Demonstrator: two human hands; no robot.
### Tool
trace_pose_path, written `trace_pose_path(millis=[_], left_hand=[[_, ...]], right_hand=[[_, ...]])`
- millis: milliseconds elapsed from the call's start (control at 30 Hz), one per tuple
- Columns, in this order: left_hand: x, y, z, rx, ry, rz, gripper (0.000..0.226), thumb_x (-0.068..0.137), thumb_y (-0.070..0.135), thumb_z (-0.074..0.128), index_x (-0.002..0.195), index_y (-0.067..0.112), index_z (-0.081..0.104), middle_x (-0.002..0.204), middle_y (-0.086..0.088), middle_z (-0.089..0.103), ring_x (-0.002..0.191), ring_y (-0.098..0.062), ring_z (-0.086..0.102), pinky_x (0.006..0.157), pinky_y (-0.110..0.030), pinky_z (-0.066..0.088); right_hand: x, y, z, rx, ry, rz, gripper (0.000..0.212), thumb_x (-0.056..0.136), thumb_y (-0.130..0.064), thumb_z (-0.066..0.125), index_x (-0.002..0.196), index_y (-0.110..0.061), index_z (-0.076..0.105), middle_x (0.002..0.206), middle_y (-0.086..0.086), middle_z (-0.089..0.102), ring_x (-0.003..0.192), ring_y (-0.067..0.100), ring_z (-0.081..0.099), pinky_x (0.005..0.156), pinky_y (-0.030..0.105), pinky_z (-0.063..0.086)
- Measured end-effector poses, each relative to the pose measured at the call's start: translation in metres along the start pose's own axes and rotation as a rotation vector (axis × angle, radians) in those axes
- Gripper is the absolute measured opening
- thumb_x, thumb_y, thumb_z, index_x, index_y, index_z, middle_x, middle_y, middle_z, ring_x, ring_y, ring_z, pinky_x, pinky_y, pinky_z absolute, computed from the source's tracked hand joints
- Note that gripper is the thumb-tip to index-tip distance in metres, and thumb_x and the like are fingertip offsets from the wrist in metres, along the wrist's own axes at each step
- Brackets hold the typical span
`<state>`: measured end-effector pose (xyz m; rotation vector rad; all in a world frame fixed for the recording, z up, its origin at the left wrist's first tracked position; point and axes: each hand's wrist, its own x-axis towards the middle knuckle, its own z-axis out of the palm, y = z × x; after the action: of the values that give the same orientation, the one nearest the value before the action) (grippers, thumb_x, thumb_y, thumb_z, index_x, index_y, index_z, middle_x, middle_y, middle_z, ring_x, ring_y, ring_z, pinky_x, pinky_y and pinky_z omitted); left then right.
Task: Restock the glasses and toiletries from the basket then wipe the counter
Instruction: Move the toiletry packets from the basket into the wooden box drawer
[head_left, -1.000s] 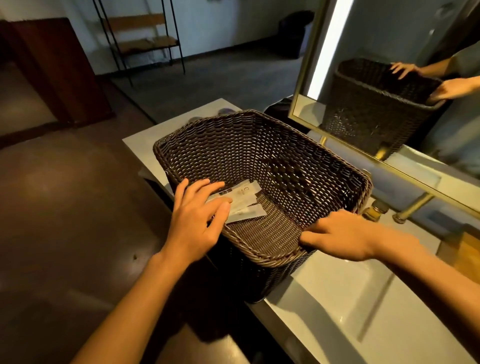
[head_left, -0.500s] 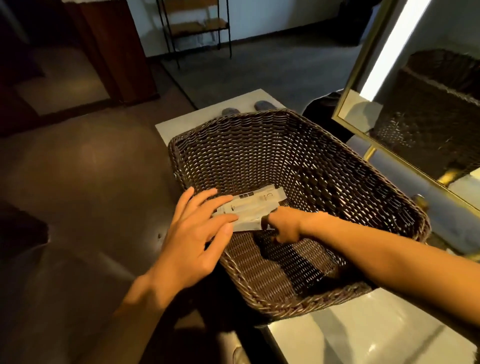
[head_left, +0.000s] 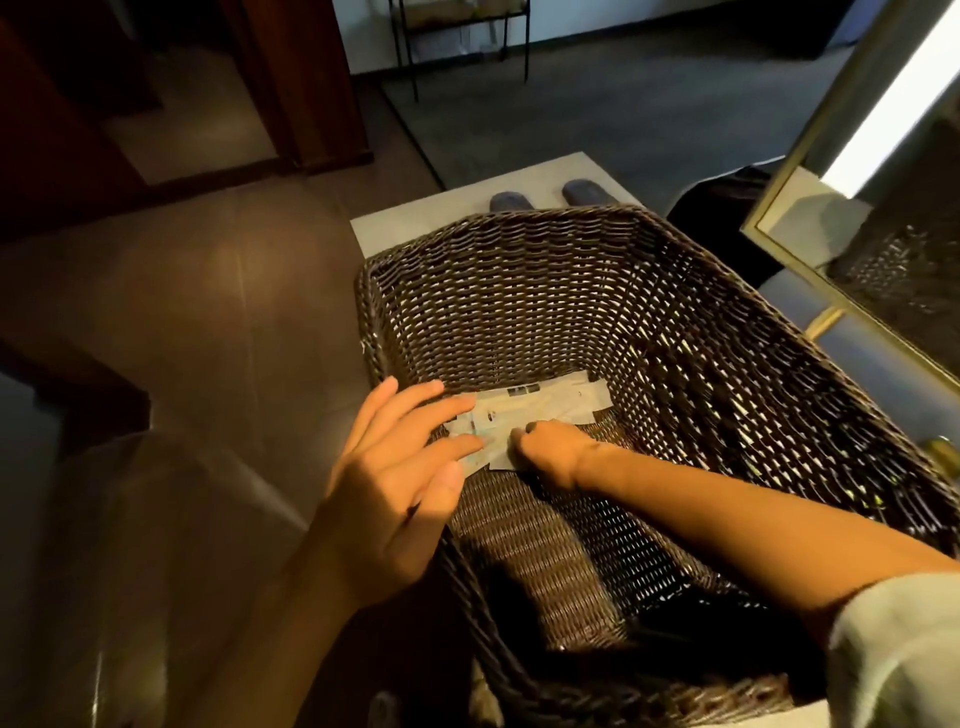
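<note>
A dark brown wicker basket (head_left: 519, 291) stands on the pale counter (head_left: 426, 218). Flat white toiletry packets (head_left: 550, 410) lie against its near left inside wall. My left hand (head_left: 395, 478) rests over the basket's left rim, fingers spread, fingertips touching the packets. My right hand (head_left: 550, 447) reaches inside the basket with fingers curled down onto the packets; I cannot tell whether it has lifted them. No glasses are visible.
Two grey slippers (head_left: 540, 197) lie on the counter beyond the basket. A gold-framed mirror (head_left: 810, 218) stands at the right, reflecting the basket. Dark floor spreads to the left, with a metal shelf rack (head_left: 457, 31) at the back wall.
My right hand left the basket's right rim and went inside to the packets. The view has come closer over the basket. My left hand stays on the rim.
</note>
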<state>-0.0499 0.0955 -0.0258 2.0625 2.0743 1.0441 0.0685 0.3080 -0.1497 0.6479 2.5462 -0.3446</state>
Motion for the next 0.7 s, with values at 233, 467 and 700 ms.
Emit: trace_pose_path(millis=[233,467,700], left_hand=[[0.002,0.005,0.002,-0.006,0.058,-0.025,0.042,0.098,0.025,0.04,0.111,0.01,0.078,0.132,-0.003,0.067,0.136,-0.023,0.05,0.124,-0.047,0.019],[0.002,0.01,0.002,-0.006,0.055,-0.06,0.044,0.098,0.023,0.038,0.11,0.009,0.078,0.13,-0.003,0.068,0.136,-0.02,0.05,0.125,-0.044,0.017],[0.001,0.01,0.002,-0.03,0.058,-0.068,0.044,0.098,0.022,0.036,0.112,0.013,0.077,0.129,-0.001,0.067,0.135,-0.019,0.049,0.125,-0.046,0.016]], right_hand=[[-0.001,0.007,-0.027,0.015,-0.147,-0.049,0.038,0.094,-0.025,0.059,0.131,-0.017,0.057,0.121,0.01,0.063,0.109,0.026,0.06,0.096,0.035,0.047],[-0.002,0.034,-0.049,-0.025,-0.041,0.0,0.055,0.098,-0.06,0.032,0.104,-0.015,0.062,0.099,0.008,0.066,0.092,0.022,0.061,0.081,0.033,0.047],[0.007,0.037,-0.032,-0.226,-0.009,-0.141,0.061,0.08,-0.055,0.072,0.127,-0.021,0.051,0.079,-0.008,0.049,0.068,0.008,0.049,0.054,0.019,0.034]])
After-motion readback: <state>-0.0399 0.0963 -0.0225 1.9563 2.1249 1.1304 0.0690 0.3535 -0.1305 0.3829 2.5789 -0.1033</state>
